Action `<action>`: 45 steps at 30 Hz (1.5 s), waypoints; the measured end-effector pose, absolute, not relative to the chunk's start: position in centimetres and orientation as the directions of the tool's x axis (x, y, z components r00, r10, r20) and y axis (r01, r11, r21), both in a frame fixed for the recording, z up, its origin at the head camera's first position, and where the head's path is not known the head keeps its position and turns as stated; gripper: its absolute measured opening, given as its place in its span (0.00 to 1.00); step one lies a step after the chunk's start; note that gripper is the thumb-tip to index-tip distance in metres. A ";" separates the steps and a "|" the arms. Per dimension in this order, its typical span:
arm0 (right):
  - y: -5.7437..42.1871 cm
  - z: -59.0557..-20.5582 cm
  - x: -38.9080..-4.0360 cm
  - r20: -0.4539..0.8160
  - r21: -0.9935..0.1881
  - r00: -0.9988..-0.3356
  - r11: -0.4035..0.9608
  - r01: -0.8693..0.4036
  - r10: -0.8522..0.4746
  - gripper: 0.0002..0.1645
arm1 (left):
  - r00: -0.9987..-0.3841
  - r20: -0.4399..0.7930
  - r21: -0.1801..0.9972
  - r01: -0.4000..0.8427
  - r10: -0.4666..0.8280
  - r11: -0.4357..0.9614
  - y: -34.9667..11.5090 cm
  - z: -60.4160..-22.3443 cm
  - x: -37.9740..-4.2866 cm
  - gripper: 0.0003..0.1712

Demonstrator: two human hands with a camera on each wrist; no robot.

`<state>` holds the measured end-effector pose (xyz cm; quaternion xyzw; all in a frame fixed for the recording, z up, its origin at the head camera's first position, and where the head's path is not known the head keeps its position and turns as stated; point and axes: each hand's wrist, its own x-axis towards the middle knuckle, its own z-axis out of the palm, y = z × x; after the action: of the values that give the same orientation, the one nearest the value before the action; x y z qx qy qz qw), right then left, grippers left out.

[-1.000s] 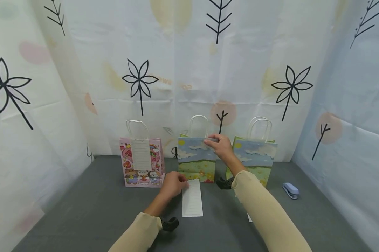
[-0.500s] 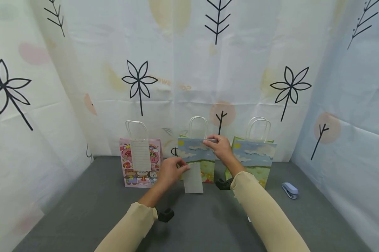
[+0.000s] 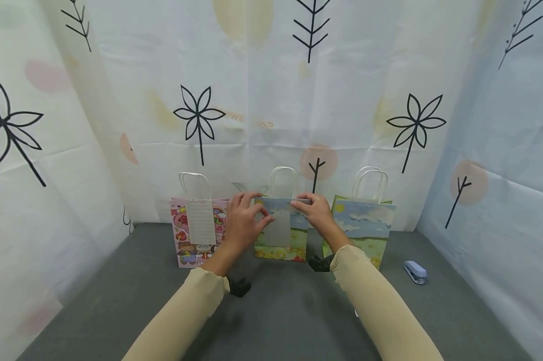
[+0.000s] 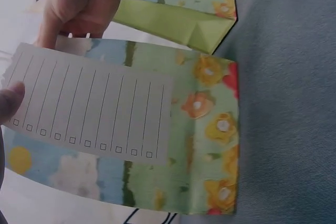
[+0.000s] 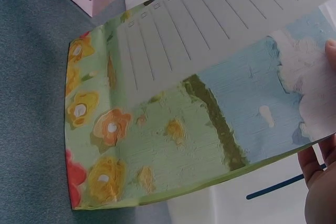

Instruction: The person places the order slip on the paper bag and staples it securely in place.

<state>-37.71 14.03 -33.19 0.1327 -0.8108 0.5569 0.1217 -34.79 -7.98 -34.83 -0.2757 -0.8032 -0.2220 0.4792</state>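
head view: left hand (image 3: 243, 220) pinches the lined paper (image 3: 279, 230) by its top, in front of the flowered bag (image 3: 280, 253); right hand (image 3: 317, 211) grips that bag's rim.

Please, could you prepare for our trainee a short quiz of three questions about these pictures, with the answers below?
1. Choose: the left hand holds the white lined paper sheet in front of which thing? A: the pale blue plastic stapler; B: the middle blue-and-green meadow-printed paper bag; C: the printed white curtain.
2. True or false: the right hand holds the stapler.
3. Count: how many paper bags stand on the dark grey table?

Key: 1. B. 2. False; it grips the middle bag's top edge. 3. Three: the pink cartoon-printed bag, the middle one and another meadow-printed bag.
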 end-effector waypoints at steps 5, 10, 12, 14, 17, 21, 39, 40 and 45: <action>14.2 -33.4 -37.9 0.350 -0.872 -0.932 0.332 -0.360 -0.093 0.18 | -0.361 0.897 0.043 0.647 0.256 0.761 -7.8 -34.0 -35.6 0.14; 14.3 -33.5 -38.0 0.341 -0.875 -0.934 0.327 -0.356 -0.106 0.18 | -0.388 0.875 0.015 0.620 0.290 0.784 -7.6 -33.7 -36.6 0.15; 14.3 -33.4 -38.0 0.335 -0.876 -0.935 0.330 -0.353 -0.113 0.19 | -0.408 0.869 0.031 0.610 0.280 0.792 -7.5 -33.5 -36.9 0.15; 14.3 -33.4 -38.0 0.332 -0.876 -0.936 0.329 -0.353 -0.121 0.19 | -0.430 0.864 0.061 0.605 0.262 0.794 -7.4 -33.2 -37.1 0.14; 14.2 -33.3 -38.0 0.326 -0.878 -0.937 0.328 -0.348 -0.123 0.19 | -0.474 0.848 0.119 0.606 0.237 0.786 -7.2 -32.9 -37.3 0.14; 14.3 -33.4 -38.1 0.321 -0.875 -0.939 0.341 -0.345 -0.127 0.18 | -0.531 0.817 0.171 0.596 0.226 0.785 -7.0 -32.7 -37.4 0.14; 13.9 -33.4 -38.0 0.328 -0.877 -0.939 0.337 -0.342 -0.098 0.20 | -0.675 0.730 0.431 0.577 0.108 0.694 -6.6 -32.9 -38.1 0.19; 13.9 -33.3 -38.0 0.330 -0.878 -0.939 0.335 -0.343 -0.097 0.20 | -0.688 0.718 0.453 0.577 0.105 0.679 -6.5 -32.8 -38.2 0.20; 13.9 -33.2 -38.0 0.342 -0.873 -0.936 0.341 -0.350 -0.086 0.18 | -0.747 0.654 0.527 0.565 0.122 0.634 -6.5 -32.5 -38.2 0.17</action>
<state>-37.97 13.87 -33.24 0.1344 -0.8102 0.5582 0.1182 -38.16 -6.51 -32.45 -0.2009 -0.8549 -0.3774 0.2939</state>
